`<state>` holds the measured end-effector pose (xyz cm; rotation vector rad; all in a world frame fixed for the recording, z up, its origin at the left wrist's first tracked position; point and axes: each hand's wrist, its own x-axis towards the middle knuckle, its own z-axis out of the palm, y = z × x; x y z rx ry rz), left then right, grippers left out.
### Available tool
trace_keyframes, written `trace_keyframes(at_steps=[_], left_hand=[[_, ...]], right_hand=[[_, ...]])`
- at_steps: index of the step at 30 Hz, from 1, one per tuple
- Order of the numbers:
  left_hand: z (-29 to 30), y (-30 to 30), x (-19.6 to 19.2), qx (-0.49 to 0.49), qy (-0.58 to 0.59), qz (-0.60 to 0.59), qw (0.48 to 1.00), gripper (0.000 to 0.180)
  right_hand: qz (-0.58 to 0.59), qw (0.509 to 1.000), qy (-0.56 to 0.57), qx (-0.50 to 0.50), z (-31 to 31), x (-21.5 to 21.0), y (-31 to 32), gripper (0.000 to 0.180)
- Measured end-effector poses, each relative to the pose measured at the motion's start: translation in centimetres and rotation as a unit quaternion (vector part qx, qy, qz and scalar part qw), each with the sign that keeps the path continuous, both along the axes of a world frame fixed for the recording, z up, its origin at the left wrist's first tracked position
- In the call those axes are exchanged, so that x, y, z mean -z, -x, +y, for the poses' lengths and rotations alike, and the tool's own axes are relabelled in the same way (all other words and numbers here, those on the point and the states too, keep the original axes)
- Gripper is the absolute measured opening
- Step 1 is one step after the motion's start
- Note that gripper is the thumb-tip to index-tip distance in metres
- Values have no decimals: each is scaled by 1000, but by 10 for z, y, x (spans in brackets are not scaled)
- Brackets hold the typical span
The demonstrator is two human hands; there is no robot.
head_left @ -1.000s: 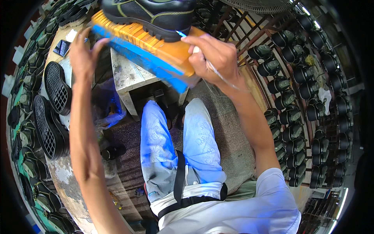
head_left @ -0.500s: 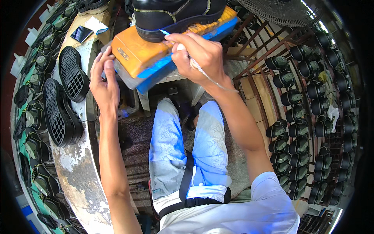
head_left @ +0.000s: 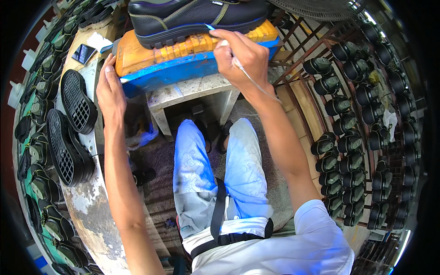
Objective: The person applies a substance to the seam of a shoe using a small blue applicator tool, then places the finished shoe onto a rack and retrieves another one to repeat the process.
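A black shoe with yellow-green stitching [head_left: 188, 20] lies on its thick black sole atop an orange ridged block [head_left: 165, 55]. That block sits on a blue base [head_left: 178, 75] in front of me. In my right hand [head_left: 245, 57], fingers pinch a slim pen-like tool [head_left: 210, 27], its pale blue tip at the seam between the shoe's upper and sole. A thin white cord [head_left: 254, 80] trails from the grip toward my wrist. My left hand [head_left: 111, 91] lies against the left end of the block, fingers stretched upward along it.
Black soles [head_left: 66, 146] and a phone [head_left: 84, 54] lie on the worn bench [head_left: 89, 206] at left. Beyond it, a green conveyor carries shoe uppers. A white stand [head_left: 192, 89] is below the block. Racks of shoes [head_left: 353, 142] fill the right; a fan [head_left: 316, 9] is at top right.
The block, base and shoe have swung round from a slant to nearly level, showing more of the shoe's side. My right hand shifted slightly right, the tool tip staying near the sole edge.
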<state>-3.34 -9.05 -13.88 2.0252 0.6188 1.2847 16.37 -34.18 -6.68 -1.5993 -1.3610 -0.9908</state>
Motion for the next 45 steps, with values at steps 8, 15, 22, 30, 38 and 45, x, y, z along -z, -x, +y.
trace_keyframes(at_steps=[8,15,22,30,38,45], left_hand=[[44,-16,-1,89,121,17,988,52],[68,-29,4,103,210,-43,971,44],[-8,-10,15,-37,185,-99,977,40],[-212,34,-9,101,65,-3,993,30],[-53,-79,-133,-12,-354,142,924,103],[-72,-109,-182,193,-75,152,967,88]], right_hand=[[29,999,32,29,-60,-14,-13,25],[36,997,10,62,-99,-48,-18,20],[284,954,-24,-96,-124,-52,8,44],[263,960,33,-87,-47,2,29,39],[299,942,140,67,-17,-8,-21,100],[361,911,186,-69,-24,-23,-87,100]])
